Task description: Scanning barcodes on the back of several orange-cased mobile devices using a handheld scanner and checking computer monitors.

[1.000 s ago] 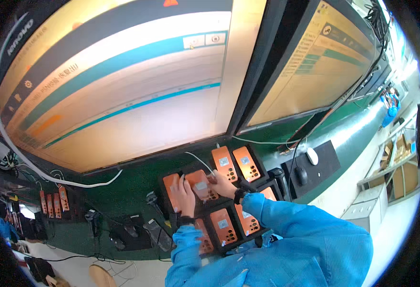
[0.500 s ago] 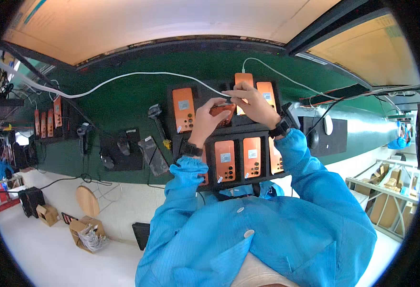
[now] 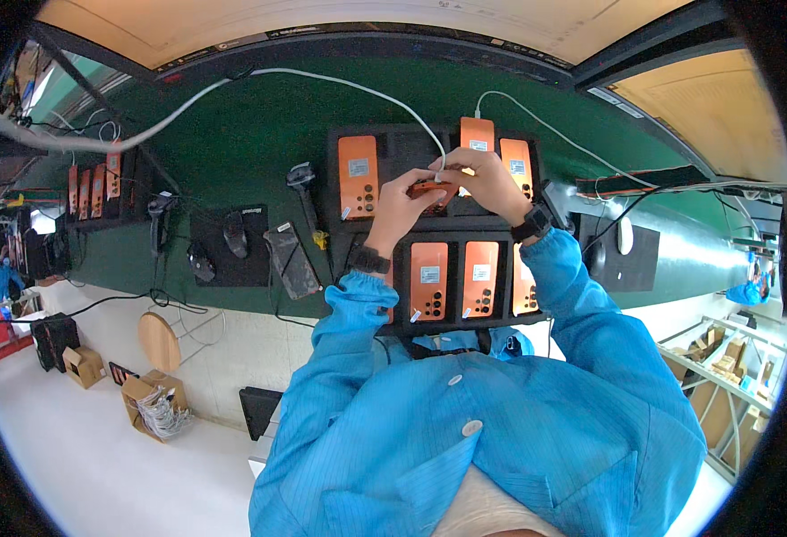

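In my left hand (image 3: 398,209) is an orange smartphone (image 3: 430,189), tilted up above a black tray (image 3: 414,146). My right hand (image 3: 490,186) pinches the plug end of a white cable (image 3: 344,84) at the phone's upper edge. Fingers hide whether the plug sits in the port. In the tray's slots lie several more orange phones with labels and round camera lenses, among them one (image 3: 358,168) left of my hands and one (image 3: 428,279) nearer to me. Behind my right hand, another orange phone (image 3: 478,132) has a second white cable attached.
Left of the tray are a handheld scanner (image 3: 301,179), a dark slab-like device (image 3: 293,259) and computer mice (image 3: 234,234). A monitor (image 3: 367,18) spans the far side. On the right, a white mouse (image 3: 624,237) rests by a dark mat. Loose cables cross the green bench (image 3: 259,157).
The white cable's end has come down to the phone's upper edge, its last stretch now bending steeply. My right hand has closed in on the phone. The whole view has shifted slightly.
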`<act>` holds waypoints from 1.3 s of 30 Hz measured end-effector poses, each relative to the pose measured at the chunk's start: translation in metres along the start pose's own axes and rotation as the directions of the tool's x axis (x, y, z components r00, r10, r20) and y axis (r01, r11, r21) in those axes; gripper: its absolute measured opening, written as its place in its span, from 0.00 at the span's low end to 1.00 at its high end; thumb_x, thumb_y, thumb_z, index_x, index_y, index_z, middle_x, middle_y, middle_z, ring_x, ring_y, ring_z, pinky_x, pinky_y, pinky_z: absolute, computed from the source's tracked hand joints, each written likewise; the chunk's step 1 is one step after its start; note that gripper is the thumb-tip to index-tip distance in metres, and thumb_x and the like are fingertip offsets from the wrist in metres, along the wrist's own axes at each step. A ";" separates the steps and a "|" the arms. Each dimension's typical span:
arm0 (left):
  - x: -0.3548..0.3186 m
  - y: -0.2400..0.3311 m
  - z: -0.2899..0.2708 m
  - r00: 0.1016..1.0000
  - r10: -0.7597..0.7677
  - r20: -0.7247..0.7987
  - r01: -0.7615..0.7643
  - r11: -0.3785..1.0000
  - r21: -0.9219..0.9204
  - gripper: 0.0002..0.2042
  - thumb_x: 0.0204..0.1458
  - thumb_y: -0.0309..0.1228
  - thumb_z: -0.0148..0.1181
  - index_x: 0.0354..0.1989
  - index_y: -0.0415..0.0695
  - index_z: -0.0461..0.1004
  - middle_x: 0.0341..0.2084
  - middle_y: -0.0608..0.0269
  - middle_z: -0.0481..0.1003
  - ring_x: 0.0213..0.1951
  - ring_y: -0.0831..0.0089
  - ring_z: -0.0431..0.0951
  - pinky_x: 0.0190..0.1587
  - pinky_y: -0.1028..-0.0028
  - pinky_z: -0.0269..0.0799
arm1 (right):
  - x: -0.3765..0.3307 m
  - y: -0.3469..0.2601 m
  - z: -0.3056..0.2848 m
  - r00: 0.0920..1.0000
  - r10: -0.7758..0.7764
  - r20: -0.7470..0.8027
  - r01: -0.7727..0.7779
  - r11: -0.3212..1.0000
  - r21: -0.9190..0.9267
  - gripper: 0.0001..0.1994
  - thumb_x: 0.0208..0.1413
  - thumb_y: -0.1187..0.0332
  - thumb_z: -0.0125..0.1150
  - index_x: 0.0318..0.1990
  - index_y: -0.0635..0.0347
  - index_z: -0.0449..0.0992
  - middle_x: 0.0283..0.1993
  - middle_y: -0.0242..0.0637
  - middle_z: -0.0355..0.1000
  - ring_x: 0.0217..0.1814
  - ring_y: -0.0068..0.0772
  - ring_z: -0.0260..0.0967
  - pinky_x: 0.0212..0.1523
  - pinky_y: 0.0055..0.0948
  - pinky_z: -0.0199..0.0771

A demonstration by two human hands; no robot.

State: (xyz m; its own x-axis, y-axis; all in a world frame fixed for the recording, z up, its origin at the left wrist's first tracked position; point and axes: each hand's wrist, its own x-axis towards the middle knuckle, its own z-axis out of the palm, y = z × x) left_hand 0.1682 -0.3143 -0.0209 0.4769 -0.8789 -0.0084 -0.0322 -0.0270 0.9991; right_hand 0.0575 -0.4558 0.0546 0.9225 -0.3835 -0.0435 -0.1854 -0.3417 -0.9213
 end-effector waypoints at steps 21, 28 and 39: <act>0.016 -0.018 0.000 0.990 0.055 -0.129 -0.093 0.944 -0.316 0.21 0.47 0.19 0.62 0.51 0.38 0.65 0.42 0.58 0.72 0.44 0.73 0.75 0.47 0.76 0.72 | 0.014 0.029 0.010 0.944 -0.302 -0.129 0.250 0.916 -0.313 0.08 0.51 0.71 0.61 0.39 0.62 0.77 0.46 0.38 0.70 0.48 0.43 0.66 0.47 0.36 0.68; 0.085 -0.038 -0.017 0.991 0.030 -0.133 -0.041 0.996 -0.079 0.24 0.49 0.23 0.62 0.55 0.39 0.62 0.45 0.55 0.72 0.47 0.67 0.73 0.49 0.69 0.71 | 0.032 0.147 -0.029 0.871 -0.044 -0.489 -0.192 0.886 -0.421 0.20 0.59 0.58 0.55 0.53 0.63 0.72 0.58 0.46 0.64 0.58 0.43 0.62 0.56 0.36 0.64; 0.009 -0.049 0.011 0.929 0.289 -0.231 -0.102 0.799 0.592 0.16 0.52 0.25 0.55 0.50 0.37 0.65 0.51 0.47 0.64 0.57 0.49 0.61 0.58 0.56 0.58 | 0.063 0.154 -0.073 0.881 0.313 -0.356 -0.385 0.910 -0.154 0.18 0.60 0.56 0.50 0.42 0.63 0.75 0.31 0.45 0.75 0.34 0.43 0.73 0.37 0.39 0.70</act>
State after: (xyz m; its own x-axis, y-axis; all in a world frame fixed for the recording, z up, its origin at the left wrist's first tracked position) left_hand 0.1643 -0.3262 -0.0702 0.6364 -0.7146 0.2905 -0.5946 -0.2145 0.7749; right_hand 0.0622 -0.5949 -0.0624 0.6338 -0.7501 -0.1886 -0.5760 -0.2950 -0.7623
